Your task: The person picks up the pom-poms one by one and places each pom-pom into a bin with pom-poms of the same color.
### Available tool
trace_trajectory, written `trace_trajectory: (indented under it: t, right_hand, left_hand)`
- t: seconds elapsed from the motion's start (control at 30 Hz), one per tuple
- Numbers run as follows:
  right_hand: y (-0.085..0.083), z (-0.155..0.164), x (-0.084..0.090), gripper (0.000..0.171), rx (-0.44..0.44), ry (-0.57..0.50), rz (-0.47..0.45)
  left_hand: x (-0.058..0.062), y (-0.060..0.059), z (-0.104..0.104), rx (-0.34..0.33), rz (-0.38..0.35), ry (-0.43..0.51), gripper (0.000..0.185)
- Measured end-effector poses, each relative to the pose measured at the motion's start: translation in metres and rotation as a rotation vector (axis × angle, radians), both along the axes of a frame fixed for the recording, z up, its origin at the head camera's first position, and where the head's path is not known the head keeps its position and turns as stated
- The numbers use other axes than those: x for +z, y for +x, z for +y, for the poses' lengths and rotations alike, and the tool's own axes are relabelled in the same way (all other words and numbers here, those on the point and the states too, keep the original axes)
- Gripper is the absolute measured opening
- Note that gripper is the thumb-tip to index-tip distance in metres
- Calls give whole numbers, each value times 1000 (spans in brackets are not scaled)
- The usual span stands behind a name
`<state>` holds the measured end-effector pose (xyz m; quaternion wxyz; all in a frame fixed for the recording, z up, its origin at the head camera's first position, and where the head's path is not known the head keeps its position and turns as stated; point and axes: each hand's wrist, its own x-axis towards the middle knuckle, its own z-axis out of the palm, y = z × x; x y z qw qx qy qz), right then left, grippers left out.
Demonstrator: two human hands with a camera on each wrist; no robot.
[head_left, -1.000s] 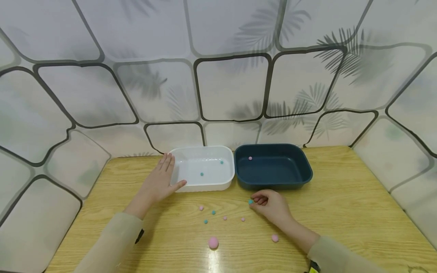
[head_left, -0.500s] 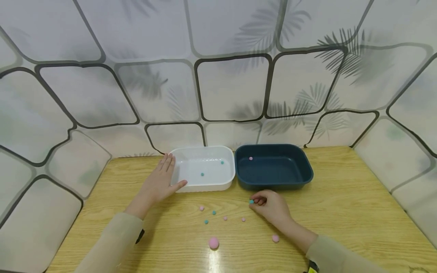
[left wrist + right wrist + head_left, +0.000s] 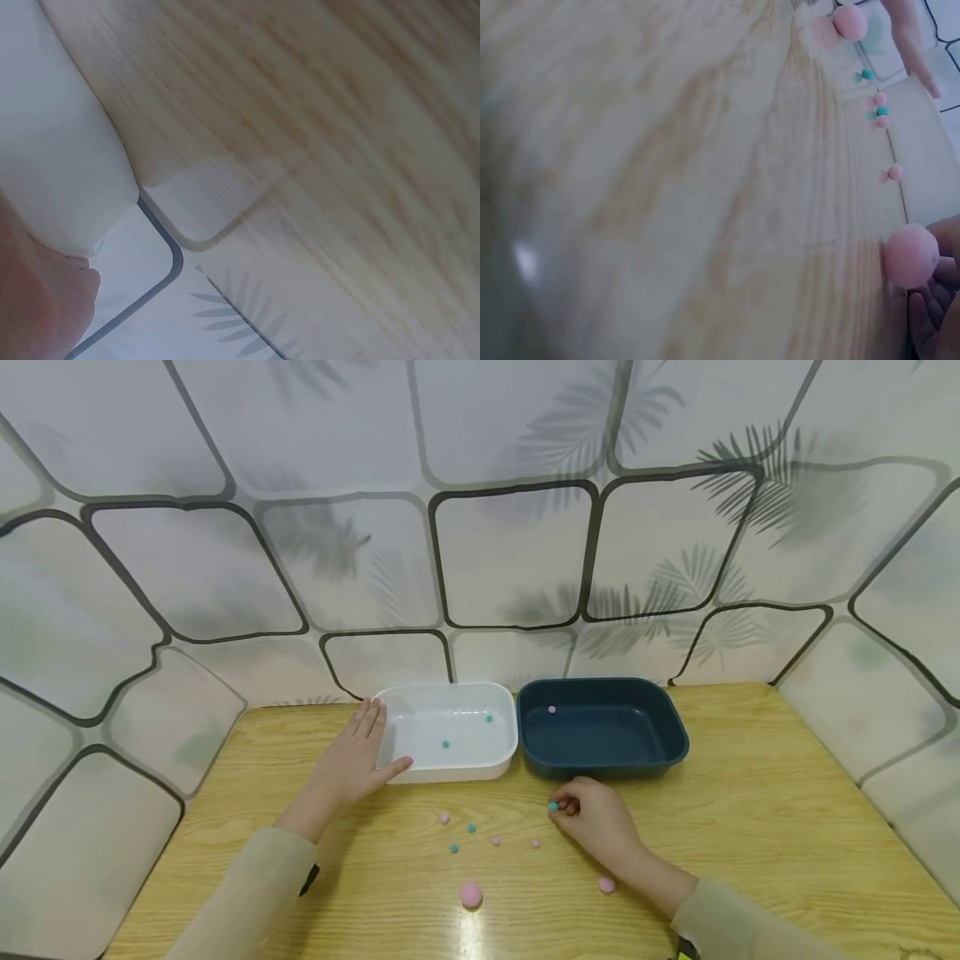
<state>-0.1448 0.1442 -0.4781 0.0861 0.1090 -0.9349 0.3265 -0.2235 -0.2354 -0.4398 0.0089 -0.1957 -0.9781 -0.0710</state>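
In the head view my left hand (image 3: 347, 766) rests at the left end of a white plastic basin (image 3: 450, 774), fingers straight along its rim and thumb over the front corner. Two small teal pom-poms lie in that basin. My right hand (image 3: 600, 820) pinches a teal pom-pom (image 3: 552, 807) between thumb and index finger, just in front of a dark blue basin (image 3: 600, 770). One small pink pom-pom (image 3: 551, 710) lies inside the blue basin. In the right wrist view part of my right hand (image 3: 939, 300) shows behind a pink pom-pom (image 3: 911, 256).
Between my arms, several small pink and teal pom-poms lie on the wooden table (image 3: 390, 893). Nearer the front edge sit a large pink pom-pom (image 3: 471, 895) and a medium pink pom-pom (image 3: 607, 885), the latter beside my right forearm. A patterned wall (image 3: 510, 560) stands directly behind the basins.
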Motion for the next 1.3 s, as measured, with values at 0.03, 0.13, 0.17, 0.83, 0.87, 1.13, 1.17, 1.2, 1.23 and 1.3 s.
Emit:
trace_trajectory:
  t: [0.03, 0.13, 0.17, 0.83, 0.87, 1.13, 1.17, 1.2, 1.23, 1.3]
  right_hand:
    - [0, 0, 1, 14, 4, 5, 1]
    - [1, -1, 4, 14, 16, 15, -3]
    - [1, -1, 6, 14, 20, 18, -6]
    - [-8, -29, 52, 9, 130, 131, 94]
    - [-10, -31, 54, 9, 136, 132, 99]
    - [-28, -48, 68, 11, 166, 138, 186]
    - [-30, -50, 69, 11, 166, 134, 190]
    - [-32, -53, 71, 12, 167, 129, 191]
    - [-34, -55, 72, 12, 169, 125, 189]
    - [-38, -60, 74, 12, 169, 117, 178]
  left_hand:
    - [0, 0, 0, -2, 1, 3, 104]
    - [1, 0, 1, -6, 3, 5, 104]
    - [1, 1, 1, -8, 3, 7, 104]
    - [2, 2, 1, -5, 15, -3, 101]
    - [2, 2, 1, -5, 16, -4, 101]
    - [2, 2, 1, 0, 17, -2, 101]
    - [1, 2, 0, 0, 16, -2, 101]
    - [1, 2, 0, 0, 16, -3, 101]
    - [1, 2, 0, 0, 16, -4, 101]
    - [1, 1, 1, -3, 16, -4, 101]
